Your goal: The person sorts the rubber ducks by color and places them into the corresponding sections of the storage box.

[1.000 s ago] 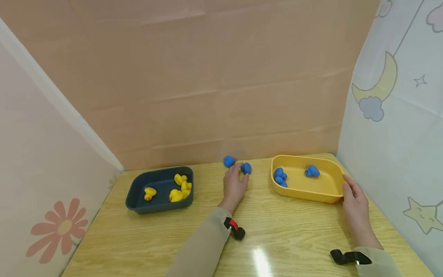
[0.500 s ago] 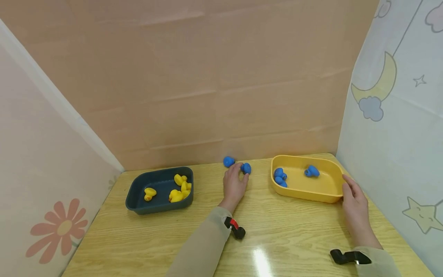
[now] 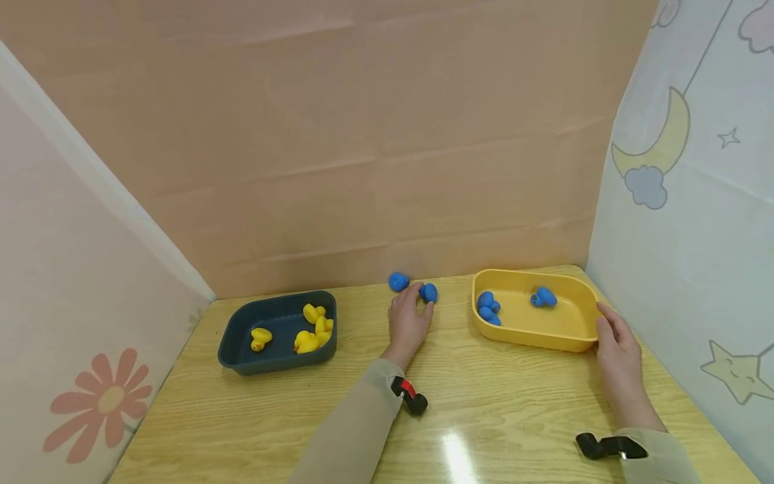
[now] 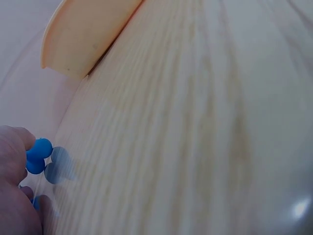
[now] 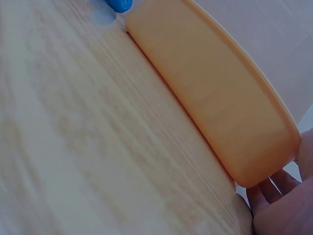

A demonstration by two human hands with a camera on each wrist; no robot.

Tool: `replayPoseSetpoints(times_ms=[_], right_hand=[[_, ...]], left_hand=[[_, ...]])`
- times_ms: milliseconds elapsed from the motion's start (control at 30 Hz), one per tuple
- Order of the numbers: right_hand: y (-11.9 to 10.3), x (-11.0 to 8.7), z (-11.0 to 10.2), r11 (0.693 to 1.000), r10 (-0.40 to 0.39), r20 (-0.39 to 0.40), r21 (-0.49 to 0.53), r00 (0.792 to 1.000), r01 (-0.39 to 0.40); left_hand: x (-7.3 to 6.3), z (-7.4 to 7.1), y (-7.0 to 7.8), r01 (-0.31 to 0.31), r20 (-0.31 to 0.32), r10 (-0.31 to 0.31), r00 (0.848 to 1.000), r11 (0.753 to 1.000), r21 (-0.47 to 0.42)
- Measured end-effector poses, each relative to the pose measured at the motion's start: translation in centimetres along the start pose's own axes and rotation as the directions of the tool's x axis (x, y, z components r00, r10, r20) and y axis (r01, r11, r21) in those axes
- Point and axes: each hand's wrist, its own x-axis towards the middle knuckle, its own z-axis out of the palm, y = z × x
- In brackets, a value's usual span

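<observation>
My left hand is at the back of the table, thumb and forefinger curled about a blue rubber duck. In the left wrist view the thumb touches this duck, which is partly hidden. Just left of the fingertips a second blue duck lies against the back wall. My right hand rests at the right end of the yellow tray, its extended fingers touching the outer wall. Several blue ducks lie in that tray.
A dark blue tray stands at the left with several yellow ducks in it. Brown paper closes off the back of the wooden table. Printed sheets rise at both sides.
The view has shifted very slightly. Both hands, the ducks and the trays have kept their places.
</observation>
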Motion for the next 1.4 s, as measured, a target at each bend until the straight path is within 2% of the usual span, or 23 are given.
replayPoseSetpoints(times_ms=[300, 533, 833, 1067, 1267, 1400], right_hand=[[-0.2, -0.1, -0.3, 1.0, 0.004, 0.011, -0.008, 1.0, -0.004], [-0.2, 0.0, -0.2, 1.0, 0.007, 0.002, -0.006, 1.0, -0.007], [-0.2, 0.1, -0.2, 1.0, 0.015, -0.005, -0.009, 1.0, -0.015], [0.0, 0.0, -0.1, 1.0, 0.015, 0.005, -0.011, 1.0, -0.015], [-0.2, 0.0, 0.1, 1.0, 0.015, 0.002, 0.0, 1.0, -0.015], [-0.2, 0.0, 0.0, 1.0, 0.016, 0.003, -0.001, 1.0, -0.016]], left_hand=[[0.3, 0.4, -0.1, 0.009, 0.023, -0.009, 1.0, 1.0, 0.004], [0.3, 0.5, -0.1, 0.009, 0.049, -0.011, 0.999, 0.999, 0.046], [0.1, 0.5, 0.3, 0.004, 0.041, -0.007, 0.999, 0.998, 0.056], [0.7, 0.5, 0.5, 0.024, 0.08, -0.032, 0.996, 0.995, 0.095], [1.4, 0.5, 0.9, 0.001, 0.074, -0.009, 0.997, 0.994, 0.108], [1.7, 0.9, 1.1, 0.016, 0.084, -0.027, 0.996, 0.992, 0.125]])
